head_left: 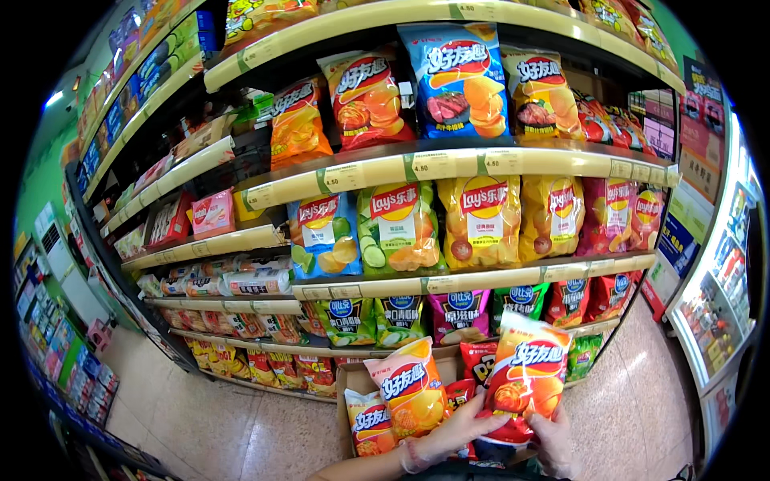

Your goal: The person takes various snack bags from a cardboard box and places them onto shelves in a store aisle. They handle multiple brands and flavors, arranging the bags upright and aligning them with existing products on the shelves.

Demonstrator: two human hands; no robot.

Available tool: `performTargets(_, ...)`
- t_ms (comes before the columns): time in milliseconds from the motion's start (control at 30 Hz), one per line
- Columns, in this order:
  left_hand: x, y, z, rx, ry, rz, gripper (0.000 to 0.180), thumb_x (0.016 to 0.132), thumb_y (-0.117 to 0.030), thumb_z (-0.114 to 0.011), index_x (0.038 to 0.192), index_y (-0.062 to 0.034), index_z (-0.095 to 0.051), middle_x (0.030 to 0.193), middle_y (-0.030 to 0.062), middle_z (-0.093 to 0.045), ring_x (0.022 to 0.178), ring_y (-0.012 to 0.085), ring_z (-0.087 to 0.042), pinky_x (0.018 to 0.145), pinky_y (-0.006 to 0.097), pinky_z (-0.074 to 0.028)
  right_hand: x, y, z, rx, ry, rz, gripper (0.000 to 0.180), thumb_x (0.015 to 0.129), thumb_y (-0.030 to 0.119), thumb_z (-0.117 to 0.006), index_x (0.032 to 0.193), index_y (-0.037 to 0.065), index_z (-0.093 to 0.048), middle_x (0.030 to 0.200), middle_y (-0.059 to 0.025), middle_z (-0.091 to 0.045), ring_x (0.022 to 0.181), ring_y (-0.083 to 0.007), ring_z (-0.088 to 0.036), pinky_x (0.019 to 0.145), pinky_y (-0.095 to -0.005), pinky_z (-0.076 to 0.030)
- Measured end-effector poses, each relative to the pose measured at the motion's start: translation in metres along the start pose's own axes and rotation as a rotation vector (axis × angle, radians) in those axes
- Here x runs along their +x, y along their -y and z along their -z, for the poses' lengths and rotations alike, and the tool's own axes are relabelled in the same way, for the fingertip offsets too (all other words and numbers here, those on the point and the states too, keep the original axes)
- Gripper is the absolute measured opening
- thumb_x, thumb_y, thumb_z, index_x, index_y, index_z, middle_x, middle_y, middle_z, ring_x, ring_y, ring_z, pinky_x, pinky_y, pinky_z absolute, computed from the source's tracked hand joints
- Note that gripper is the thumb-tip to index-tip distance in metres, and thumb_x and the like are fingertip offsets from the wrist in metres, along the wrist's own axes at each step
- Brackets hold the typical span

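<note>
Orange-red and glossy, the puffed foil crisp bag (528, 373) sits upright between both hands at the lower middle of the view, above an open brown cardboard carton (346, 401) that stands on the speckled tile floor (241, 433) in front of the bottom shelf. The left hand (453, 433) closes its grip on the bag's lower left edge, fingers spread up across the front; the right hand (553, 437) clamps the lower right corner from beneath. Neither grip is open, and both pinch only the bottom seam area.

Just left of the held bag, a second orange crisp bag (411, 389) leans out of the carton, and a smaller orange bag (369, 425) lies lower at the carton's left side. Dark red packets (479, 361) show behind them.

The likely trouble is the air-filled bag itself: held low, its top is free to tip forward or sideways, and a harder squeeze could crush the crisps or strain a seam. A swing to the left would probably knock the leaning bag, which looks poorly supported and could slide onto the floor. The cream-edged metal shelves (449, 164) above are packed tight with rows of yellow, green and blue bags (481, 220), so any bag pushed in carelessly may dislodge its neighbours at the front edge.
</note>
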State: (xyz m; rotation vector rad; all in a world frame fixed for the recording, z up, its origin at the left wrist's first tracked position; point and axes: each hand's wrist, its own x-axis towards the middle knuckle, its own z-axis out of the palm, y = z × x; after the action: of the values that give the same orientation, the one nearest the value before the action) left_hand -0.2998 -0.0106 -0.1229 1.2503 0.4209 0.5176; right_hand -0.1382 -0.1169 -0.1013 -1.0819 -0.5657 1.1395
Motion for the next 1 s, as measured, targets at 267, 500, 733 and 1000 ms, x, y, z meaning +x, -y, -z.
performTargets(267,-0.005,-0.011,0.014,0.130,0.155,0.095,0.064,0.092,-0.021,-0.067,0.144,-0.0013,-0.036,0.132,0.0073,-0.055,0.118,0.0123,-0.052,0.101,0.029,-0.043,0.053,0.015,0.036,0.245,0.102,0.094,0.056,0.095,0.035,-0.058,0.137,0.001,-0.043,0.127,-0.0152,-0.058,0.114,-0.0246,-0.060,0.099,-0.0399,-0.048)
performTargets(500,-0.013,-0.016,0.016,0.337,0.244,0.039,0.075,0.091,-0.030,-0.068,0.148,-0.0005,-0.029,0.137,0.0092,-0.051,0.124,0.0145,-0.047,0.106,0.029,-0.037,0.048,0.037,0.005,0.543,-0.041,0.005,0.048,0.092,0.035,-0.063,0.125,0.001,-0.054,0.117,-0.0175,-0.064,0.102,-0.0294,-0.066,0.089,-0.0436,-0.055)
performTargets(733,-0.013,-0.007,0.016,0.083,0.101,0.110,0.071,0.086,-0.006,-0.071,0.143,0.0031,-0.029,0.136,0.0097,-0.050,0.120,0.0157,-0.052,0.103,0.032,-0.043,0.038,0.058,-0.022,0.344,-0.141,0.093,0.032,0.090,0.020,-0.065,0.111,-0.004,-0.060,0.095,-0.0143,-0.070,0.077,-0.0217,-0.071,0.068,-0.0341,-0.060)
performTargets(1000,0.002,-0.003,0.011,0.147,0.094,-0.014,0.072,0.083,-0.005,-0.074,0.141,0.0015,-0.032,0.133,0.0099,-0.053,0.120,0.0185,-0.054,0.103,0.035,-0.044,0.030,0.088,-0.030,0.329,-0.132,0.177,0.026,0.092,0.020,-0.063,0.107,-0.002,-0.064,0.093,-0.0119,-0.071,0.077,-0.0184,-0.070,0.069,-0.0309,-0.059)
